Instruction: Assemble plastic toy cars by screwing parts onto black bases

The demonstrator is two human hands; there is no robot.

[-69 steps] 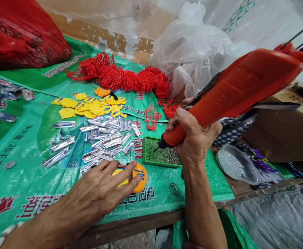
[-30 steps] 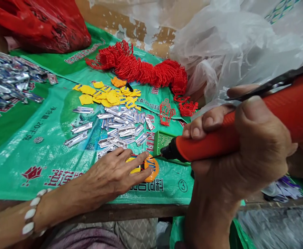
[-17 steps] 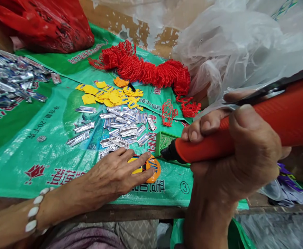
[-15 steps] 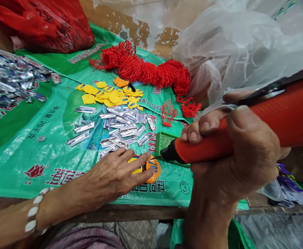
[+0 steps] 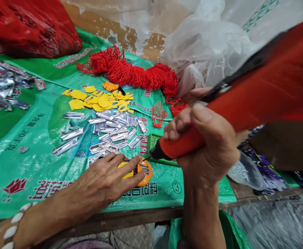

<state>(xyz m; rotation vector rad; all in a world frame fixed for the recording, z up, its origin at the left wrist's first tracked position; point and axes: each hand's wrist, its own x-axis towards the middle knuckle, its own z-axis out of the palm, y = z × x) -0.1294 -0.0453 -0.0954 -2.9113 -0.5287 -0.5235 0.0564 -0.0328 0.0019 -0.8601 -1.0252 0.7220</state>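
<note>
My right hand [image 5: 208,145] is wrapped round a red and black electric screwdriver [image 5: 260,93], which slants down to the left. Its thin bit meets the edge of an orange and yellow plastic toy piece [image 5: 146,173] lying on the table. My left hand [image 5: 103,183] lies over this piece, index and middle fingers stretched across it, holding it down; the thumb is hidden. Just behind the bit is a small green tray [image 5: 154,141] of tiny metal bits, likely screws. Silvery strips [image 5: 112,129] lie beyond my left fingers.
Yellow stickered pieces [image 5: 95,99], a row of red lattice frames [image 5: 138,74] and a single red frame [image 5: 158,114] lie farther back. A red bag [image 5: 37,31] and silvery parts [image 5: 3,84] are at left. Clear plastic bags [image 5: 205,41] stand behind; a clear scoop-like container [image 5: 246,173] lies right.
The view has shifted a little to the right, so things appear farther left. The screwdriver is tilted more steeply, its rear end higher. Its bit remains at the orange piece under my left hand.
</note>
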